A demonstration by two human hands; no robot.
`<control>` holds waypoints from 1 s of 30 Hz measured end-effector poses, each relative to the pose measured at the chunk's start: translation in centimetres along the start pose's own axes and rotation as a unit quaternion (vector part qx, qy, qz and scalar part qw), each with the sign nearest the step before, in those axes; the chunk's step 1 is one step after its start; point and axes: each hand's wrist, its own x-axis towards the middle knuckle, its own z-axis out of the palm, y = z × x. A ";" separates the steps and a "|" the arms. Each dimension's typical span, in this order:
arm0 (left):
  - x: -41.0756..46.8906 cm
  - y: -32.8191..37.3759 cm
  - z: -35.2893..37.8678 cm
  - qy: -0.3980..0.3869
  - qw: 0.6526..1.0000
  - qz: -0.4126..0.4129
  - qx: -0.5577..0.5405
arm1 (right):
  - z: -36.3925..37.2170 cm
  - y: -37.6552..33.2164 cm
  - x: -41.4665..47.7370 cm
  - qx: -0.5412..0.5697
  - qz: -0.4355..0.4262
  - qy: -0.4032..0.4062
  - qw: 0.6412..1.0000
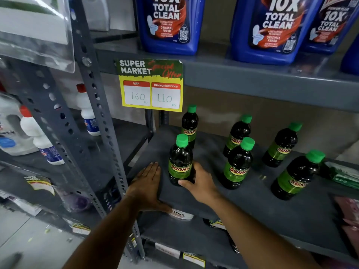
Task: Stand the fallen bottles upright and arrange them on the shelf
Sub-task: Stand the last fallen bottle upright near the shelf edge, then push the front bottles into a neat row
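Note:
Several dark bottles with green caps and green "SUNNY" labels stand upright on the grey shelf (252,202). The nearest one (180,160) is at the front left, with my right hand (200,183) wrapped around its base from the right. Behind it stands another bottle (190,126). Two more (238,133) (239,164) are in the middle, and two (281,145) (297,175) to the right. My left hand (147,183) lies flat and open on the shelf's left front corner, just left of the nearest bottle, not touching it.
A yellow and green price tag (151,86) hangs from the shelf above, which carries big blue cleaner jugs (169,24). White bottles with red caps (85,109) stand in the rack to the left. A green packet (343,174) lies at the right. A grey upright post (101,121) borders the shelf.

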 end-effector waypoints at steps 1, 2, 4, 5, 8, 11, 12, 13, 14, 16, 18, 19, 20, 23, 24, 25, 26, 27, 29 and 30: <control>0.0 0.0 -0.1 -0.005 1.000 -0.001 0.002 | 0.4 0.1 -0.5 0.000 -0.007 0.002 1.000; 0.0 0.0 -0.1 -0.008 1.000 -0.001 0.004 | 0.8 0.1 -1.0 0.002 -0.016 0.003 1.000; -0.1 0.0 -0.1 -0.009 1.000 0.000 0.008 | 1.6 0.1 -2.0 0.009 -0.029 0.006 1.000; -0.1 0.0 -0.1 -0.009 1.000 0.000 0.010 | 1.9 0.0 -2.3 0.015 -0.033 0.006 0.999; 0.0 0.0 -0.1 -0.008 1.000 -0.002 0.021 | 2.4 -0.1 -2.9 0.029 -0.040 0.001 0.999; 0.0 0.1 0.0 -0.005 0.999 -0.001 0.032 | 2.4 0.0 -4.7 0.075 -0.061 0.072 0.993; 0.0 0.0 0.1 -0.006 1.000 -0.001 0.029 | 2.2 0.2 -5.6 0.086 -0.069 0.142 0.984; 0.0 -0.2 0.1 -0.006 1.000 0.000 0.026 | 1.9 0.4 -6.4 0.082 -0.080 0.229 0.967; 0.0 -0.3 0.2 -0.004 1.000 0.002 0.025 | 1.3 0.8 -7.0 0.065 -0.081 0.316 0.943; 0.1 -0.4 0.3 0.003 1.000 0.007 0.030 | -0.7 1.9 -6.8 0.027 -0.058 0.436 0.898; 0.1 -0.3 0.3 0.007 0.999 0.010 0.035 | -3.6 3.4 -5.2 0.020 0.013 0.463 0.886; 0.1 -0.2 0.3 0.005 0.999 0.011 0.034 | -5.1 4.1 -4.5 0.034 0.060 0.432 0.899; 0.2 -0.2 0.3 0.003 0.999 0.010 0.030 | -6.4 4.8 -3.8 0.057 0.090 0.381 0.918; 0.2 -0.4 0.4 -0.002 1.000 0.010 0.012 | -9.0 6.1 -2.5 0.094 0.132 0.200 0.966; 0.2 -0.3 0.4 -0.002 1.000 0.014 0.014 | -9.2 6.3 -2.6 0.077 0.145 0.167 0.972; 0.1 -0.3 0.4 -0.004 1.000 0.015 0.019 | -9.1 6.3 -2.9 0.058 0.151 0.158 0.974; 0.0 -0.3 0.4 -0.003 1.000 0.014 0.024 | -8.9 6.2 -3.4 0.053 0.149 0.164 0.974; 0.0 -0.2 0.4 0.000 1.000 0.012 0.026 | -8.5 6.1 -3.9 0.061 0.145 0.175 0.972; 0.0 -0.2 0.5 0.012 1.000 0.012 0.020 | -7.8 5.6 -5.3 0.074 0.136 0.188 0.970; 0.0 -0.2 0.5 0.017 1.000 0.013 0.014 | -7.3 5.5 -6.0 0.075 0.131 0.192 0.970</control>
